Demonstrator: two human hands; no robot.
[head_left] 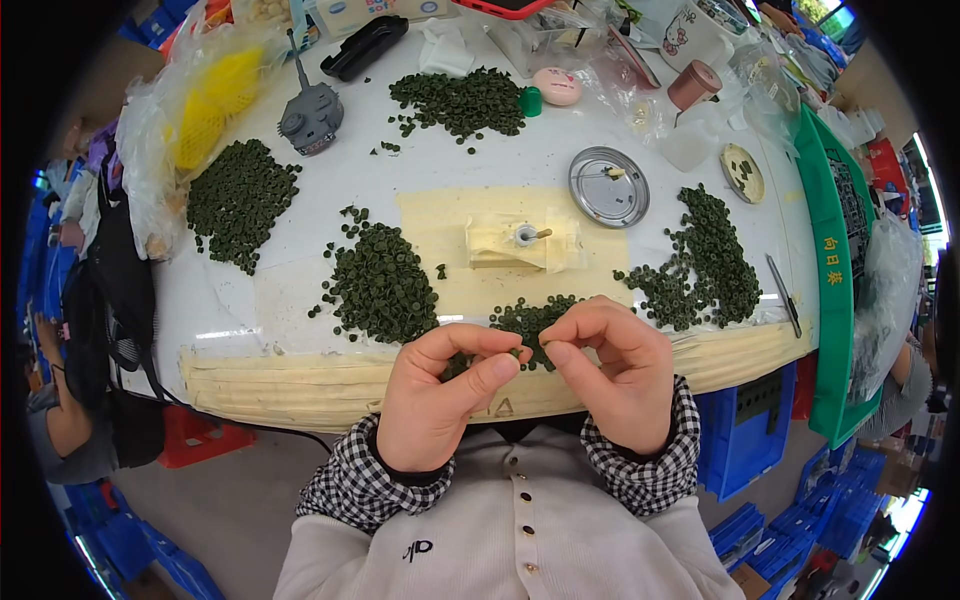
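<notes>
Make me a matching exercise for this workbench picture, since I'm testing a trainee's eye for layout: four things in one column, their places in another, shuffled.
Things:
1. toy tank
2. round metal lid
3. yellow bag
4. green tray

Places:
A. standing along the right edge of the table
B. far left corner, past a pile of green rings
C. right of centre, beyond the taped block
D. far side, left of the middle pile of rings

Pairs: 1-D, 2-C, 3-B, 4-A
</notes>
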